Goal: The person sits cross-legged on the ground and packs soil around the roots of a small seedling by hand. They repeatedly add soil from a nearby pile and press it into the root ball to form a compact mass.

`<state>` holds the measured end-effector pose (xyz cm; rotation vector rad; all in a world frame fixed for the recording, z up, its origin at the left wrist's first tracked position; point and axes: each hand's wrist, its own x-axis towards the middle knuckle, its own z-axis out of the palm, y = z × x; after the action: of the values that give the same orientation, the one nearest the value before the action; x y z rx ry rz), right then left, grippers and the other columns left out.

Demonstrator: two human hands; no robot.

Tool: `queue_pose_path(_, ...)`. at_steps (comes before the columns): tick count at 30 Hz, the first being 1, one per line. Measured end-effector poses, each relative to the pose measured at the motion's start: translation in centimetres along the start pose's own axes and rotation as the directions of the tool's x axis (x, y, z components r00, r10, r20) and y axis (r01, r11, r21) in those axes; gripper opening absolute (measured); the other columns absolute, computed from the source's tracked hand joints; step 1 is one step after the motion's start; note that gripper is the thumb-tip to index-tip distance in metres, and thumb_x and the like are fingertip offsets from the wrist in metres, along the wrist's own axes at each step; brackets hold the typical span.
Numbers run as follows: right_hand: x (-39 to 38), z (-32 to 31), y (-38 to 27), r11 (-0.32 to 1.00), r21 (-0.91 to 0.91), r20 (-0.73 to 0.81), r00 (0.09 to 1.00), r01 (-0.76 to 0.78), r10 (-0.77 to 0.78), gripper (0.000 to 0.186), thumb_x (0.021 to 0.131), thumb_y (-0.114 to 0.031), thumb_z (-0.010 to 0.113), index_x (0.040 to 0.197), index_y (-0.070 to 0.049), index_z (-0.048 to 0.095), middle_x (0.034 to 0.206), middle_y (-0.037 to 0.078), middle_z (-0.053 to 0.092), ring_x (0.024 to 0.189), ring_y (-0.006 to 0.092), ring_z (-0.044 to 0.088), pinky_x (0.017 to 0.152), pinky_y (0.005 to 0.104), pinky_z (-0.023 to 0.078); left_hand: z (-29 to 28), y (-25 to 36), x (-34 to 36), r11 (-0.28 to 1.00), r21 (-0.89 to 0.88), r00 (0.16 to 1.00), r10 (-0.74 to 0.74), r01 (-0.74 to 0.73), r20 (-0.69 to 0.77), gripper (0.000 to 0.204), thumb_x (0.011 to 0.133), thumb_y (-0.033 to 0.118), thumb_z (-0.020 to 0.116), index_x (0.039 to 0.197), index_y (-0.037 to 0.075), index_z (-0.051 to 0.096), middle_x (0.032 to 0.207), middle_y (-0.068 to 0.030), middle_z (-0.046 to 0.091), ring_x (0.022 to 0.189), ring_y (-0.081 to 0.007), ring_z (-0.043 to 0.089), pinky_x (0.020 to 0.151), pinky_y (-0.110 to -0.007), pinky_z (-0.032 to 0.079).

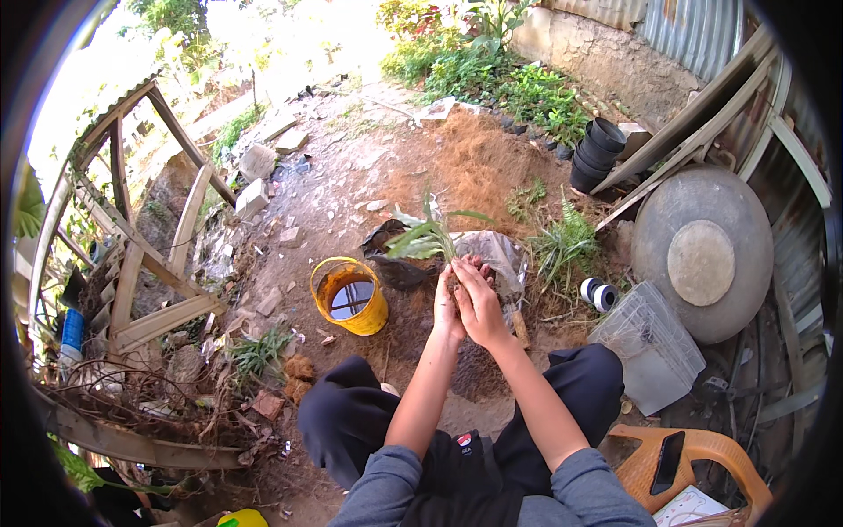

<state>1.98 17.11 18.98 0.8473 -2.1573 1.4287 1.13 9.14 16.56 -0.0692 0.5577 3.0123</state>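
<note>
Ground about you: a weathered timber frame (169,321) to your left, a brown fibrous heap (481,156) ahead, a round grey disc (652,235) leaning to your right. Smaller: a clear plastic bin (666,353) beside your right knee; a yellow bucket (372,320) of dark liquid, ahead and left of your hands; a clear plastic bag (504,256) just beyond them; dark loose soil (479,374) between your legs.

Leafy plant (428,239) is upright between your palms, above the ground, leaves spreading past the fingertips. Left hand (448,309) and right hand (479,304) come together around its base; fingers closed in on it, dirt on them. Root end hidden; cannot tell whether soil clings there.

Step in hand, as I judge it: cupping and steadying the base. Next move calls for both palms working as one, pressure light, so the stem isn't crushed and the roots stay supported.
</note>
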Motion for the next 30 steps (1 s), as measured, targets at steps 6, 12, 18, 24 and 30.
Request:
queue_pose_path(6, -0.2, -0.3, -1.2, 0.995, -0.088, -0.018, 0.998, 0.052, -0.054, 0.039, 0.091, -0.017, 0.052, 0.124, 0.002, 0.054, 0.13, 0.018, 0.053, 0.126, 0.034, 0.045, 0.107, 0.0432, 0.032, -2.2, 0.5, 0.6, 0.999, 0.012, 0.998, 0.052, -0.052, 0.043, 0.048, 0.096, 0.038, 0.038, 0.133, 0.008, 0.045, 0.135, -0.0103, 0.048, 0.126, -0.0274, 0.043, 0.106, -0.041, 0.035)
queue_pose_path(12, -0.6, -0.2, -2.0, 0.978, -0.175, 0.077, 0.992, 0.116, -0.104, 0.034, 0.092, -0.019, 0.053, 0.121, -0.001, 0.059, 0.124, 0.016, 0.059, 0.123, 0.0323, 0.049, 0.106, 0.0424, 0.035, -1.8, 0.1, 0.7, 0.999, 0.011, 0.999, 0.039, -0.039, -0.002, 0.055, 0.096, 0.045, 0.036, 0.139, 0.011, 0.037, 0.141, -0.0089, 0.041, 0.129, -0.0249, 0.04, 0.107, -0.041, 0.032)
queue_pose_path(18, 0.0, -0.9, 0.1, 0.968, 0.241, -0.326, 0.933, -0.071, 0.15, 0.029, 0.094, -0.016, 0.051, 0.116, -0.002, 0.061, 0.121, 0.016, 0.06, 0.117, 0.03, 0.054, 0.101, 0.0388, 0.04, 0.9, 1.0, -0.8, 0.999, -0.023, 0.997, -0.021, 0.022, 0.078, 0.051, 0.097, 0.041, 0.035, 0.135, 0.009, 0.045, 0.136, -0.0093, 0.048, 0.127, -0.0206, 0.043, 0.108, -0.035, 0.033)
queue_pose_path(24, -1.1, 1.4, 1.4, 0.712, 0.647, -0.282, 0.782, -0.273, 0.556, 0.029, 0.094, -0.015, 0.05, 0.113, 0.002, 0.063, 0.119, 0.012, 0.062, 0.113, 0.0207, 0.056, 0.098, 0.033, 0.041, 2.0, -0.5, -0.5, 0.981, 0.159, 0.965, -0.064, 0.107, -0.255, 0.049, 0.097, 0.045, 0.037, 0.126, 0.008, 0.053, 0.124, -0.0075, 0.057, 0.112, -0.0201, 0.055, 0.098, -0.036, 0.043)
queue_pose_path(30, -1.3, 0.9, 2.3, 0.438, 0.842, -0.125, 0.677, -0.315, 0.726, 0.029, 0.094, -0.015, 0.05, 0.112, 0.003, 0.064, 0.113, 0.01, 0.064, 0.104, 0.0168, 0.059, 0.094, 0.0301, 0.043, 2.2, -0.3, -0.9, 0.965, 0.239, 0.947, -0.028, 0.109, -0.32, 0.041, 0.096, 0.042, 0.044, 0.121, 0.012, 0.054, 0.119, -0.0073, 0.059, 0.108, -0.0194, 0.057, 0.094, -0.036, 0.045)
